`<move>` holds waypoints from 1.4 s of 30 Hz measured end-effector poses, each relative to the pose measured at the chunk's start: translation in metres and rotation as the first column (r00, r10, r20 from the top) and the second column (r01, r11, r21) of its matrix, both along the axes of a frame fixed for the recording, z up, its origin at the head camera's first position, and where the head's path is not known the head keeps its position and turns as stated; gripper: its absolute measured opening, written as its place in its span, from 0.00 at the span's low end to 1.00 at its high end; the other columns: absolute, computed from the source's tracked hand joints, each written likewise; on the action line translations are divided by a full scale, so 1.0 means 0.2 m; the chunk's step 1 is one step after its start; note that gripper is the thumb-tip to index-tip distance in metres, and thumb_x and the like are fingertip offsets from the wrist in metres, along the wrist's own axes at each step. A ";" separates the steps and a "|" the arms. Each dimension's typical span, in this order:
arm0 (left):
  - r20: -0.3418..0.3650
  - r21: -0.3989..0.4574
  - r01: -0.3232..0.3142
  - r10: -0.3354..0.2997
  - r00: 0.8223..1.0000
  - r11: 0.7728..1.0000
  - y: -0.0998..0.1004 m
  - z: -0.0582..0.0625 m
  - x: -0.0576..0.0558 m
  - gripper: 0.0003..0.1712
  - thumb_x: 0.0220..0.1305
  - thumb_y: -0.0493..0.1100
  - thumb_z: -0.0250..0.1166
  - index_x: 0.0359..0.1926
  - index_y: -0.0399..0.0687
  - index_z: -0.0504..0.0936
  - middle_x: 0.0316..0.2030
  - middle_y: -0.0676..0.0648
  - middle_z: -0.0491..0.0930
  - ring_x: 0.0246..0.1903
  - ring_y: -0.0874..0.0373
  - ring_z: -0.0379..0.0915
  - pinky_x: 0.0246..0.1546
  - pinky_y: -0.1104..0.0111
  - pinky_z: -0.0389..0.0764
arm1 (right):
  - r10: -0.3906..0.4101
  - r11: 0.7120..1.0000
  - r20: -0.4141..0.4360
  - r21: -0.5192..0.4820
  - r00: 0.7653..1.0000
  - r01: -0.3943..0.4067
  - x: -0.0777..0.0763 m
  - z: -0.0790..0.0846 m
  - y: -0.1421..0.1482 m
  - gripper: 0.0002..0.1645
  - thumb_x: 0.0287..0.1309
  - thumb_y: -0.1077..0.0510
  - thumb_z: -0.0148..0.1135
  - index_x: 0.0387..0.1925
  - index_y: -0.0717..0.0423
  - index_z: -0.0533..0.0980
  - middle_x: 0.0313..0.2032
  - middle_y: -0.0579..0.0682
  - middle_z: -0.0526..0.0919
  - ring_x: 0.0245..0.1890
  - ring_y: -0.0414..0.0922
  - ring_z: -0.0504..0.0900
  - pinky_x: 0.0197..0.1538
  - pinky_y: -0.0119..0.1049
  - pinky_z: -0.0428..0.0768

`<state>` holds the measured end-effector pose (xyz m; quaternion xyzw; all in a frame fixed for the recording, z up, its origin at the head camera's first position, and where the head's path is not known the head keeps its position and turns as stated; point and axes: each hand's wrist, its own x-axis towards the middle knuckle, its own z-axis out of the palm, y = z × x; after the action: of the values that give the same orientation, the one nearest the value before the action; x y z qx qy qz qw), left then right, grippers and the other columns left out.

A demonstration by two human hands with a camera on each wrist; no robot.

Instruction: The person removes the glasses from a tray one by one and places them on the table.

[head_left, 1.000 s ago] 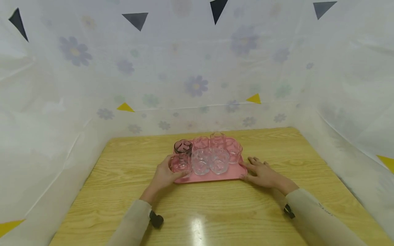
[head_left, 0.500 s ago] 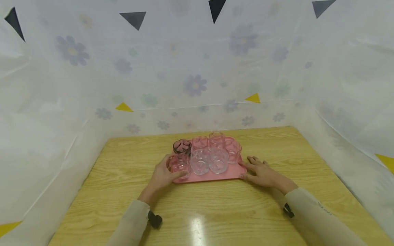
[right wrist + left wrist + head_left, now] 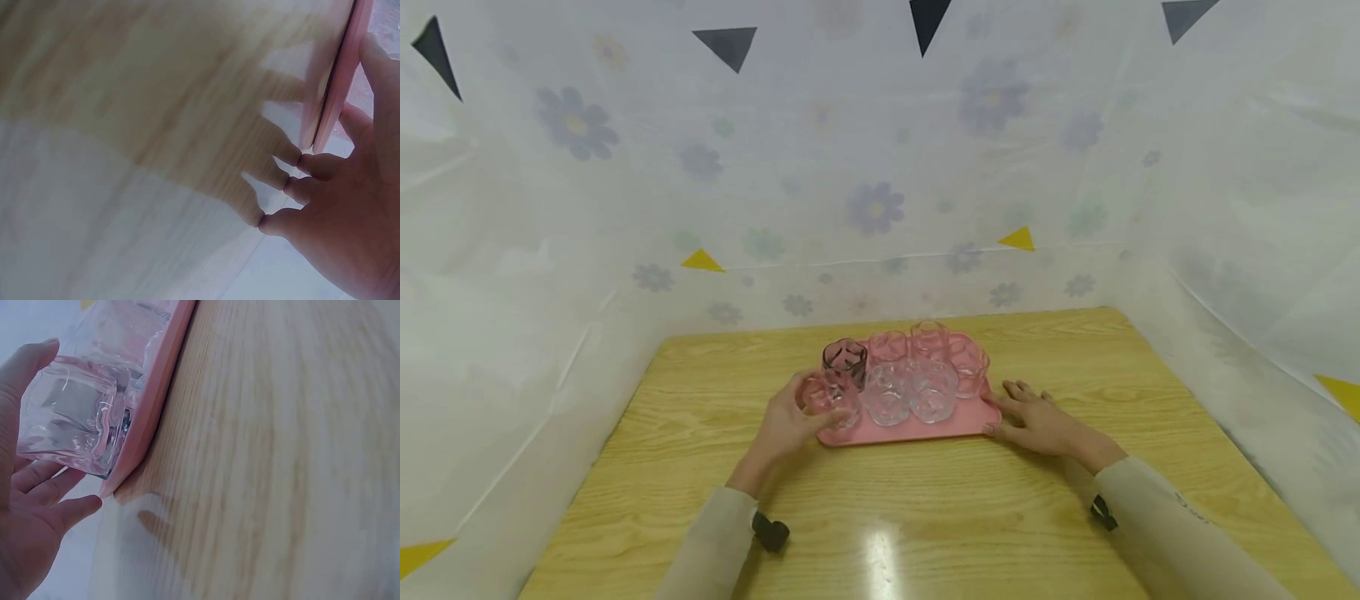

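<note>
My left hand (image 3: 786,418) grips a pink-tinted glass (image 3: 69,415) between thumb and fingers at the left front corner of a pink tray (image 3: 917,431). In the head view that glass leans slightly left. Whether its base touches the tray I cannot tell. Just behind it is a dark purple glass (image 3: 845,360). Beside it are two clear glasses, the left one (image 3: 889,398) and the right one (image 3: 935,396). My right hand (image 3: 1037,422) rests at the tray's right front corner, its thumb and index finger touching the rim and its other fingers spread toward the table.
Further pink glasses stand on the tray: one at the back (image 3: 889,346), a taller-looking one (image 3: 930,336) next to it, and one at the right (image 3: 972,367). The wooden table (image 3: 880,492) ends at a white patterned sheet (image 3: 880,283) behind and at both sides.
My left hand and the pink glass have shifted a little to the left, and the glass has tipped slightly. The right hand, the tray and the other glasses look unmoved.
</note>
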<state>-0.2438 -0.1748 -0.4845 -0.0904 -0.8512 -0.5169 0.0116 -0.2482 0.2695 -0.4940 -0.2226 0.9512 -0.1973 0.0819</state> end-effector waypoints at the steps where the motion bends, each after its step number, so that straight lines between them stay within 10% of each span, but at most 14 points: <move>1: -0.003 0.008 0.002 -0.002 1.000 1.000 0.00 0.00 0.00 0.46 0.52 0.59 0.84 0.69 0.59 0.74 0.60 0.45 0.83 0.51 0.47 0.82 0.48 0.60 0.85 | 0.000 1.000 0.000 0.000 1.000 0.000 0.00 0.00 0.00 0.44 0.73 0.31 0.56 0.80 0.49 0.65 0.79 0.73 0.57 0.80 0.74 0.50 0.71 0.85 0.48; 9: -0.009 0.112 0.004 -0.003 1.000 0.994 -0.05 -0.01 0.00 0.45 0.54 0.51 0.84 0.69 0.48 0.73 0.64 0.40 0.80 0.64 0.43 0.79 0.62 0.55 0.84 | 0.000 1.000 -0.005 0.015 1.000 0.000 0.00 0.01 0.00 0.44 0.74 0.31 0.56 0.80 0.49 0.65 0.79 0.74 0.56 0.80 0.74 0.50 0.71 0.85 0.49; 27: -0.022 0.087 -0.207 0.209 0.978 0.975 -0.25 0.00 -0.04 0.54 0.59 0.55 0.81 0.79 0.45 0.65 0.69 0.38 0.76 0.68 0.39 0.73 0.66 0.44 0.78 | 0.004 1.000 -0.005 0.025 1.000 -0.004 0.00 0.01 0.01 0.43 0.74 0.32 0.56 0.80 0.49 0.64 0.79 0.73 0.56 0.80 0.75 0.50 0.70 0.85 0.49; 42: -0.009 0.136 -0.379 0.383 0.924 0.916 -0.50 0.03 -0.08 0.54 0.61 0.55 0.80 0.80 0.44 0.62 0.71 0.38 0.73 0.72 0.40 0.68 0.71 0.46 0.72 | 0.001 1.000 -0.002 0.025 1.000 -0.001 -0.01 -0.02 0.01 0.44 0.74 0.30 0.54 0.81 0.46 0.63 0.80 0.72 0.55 0.81 0.73 0.49 0.71 0.84 0.48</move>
<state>-0.2601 -0.2744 -0.4781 0.0689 -0.8163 -0.5580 0.1329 -0.2508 0.2721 -0.4983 -0.2220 0.9537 -0.1850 0.0839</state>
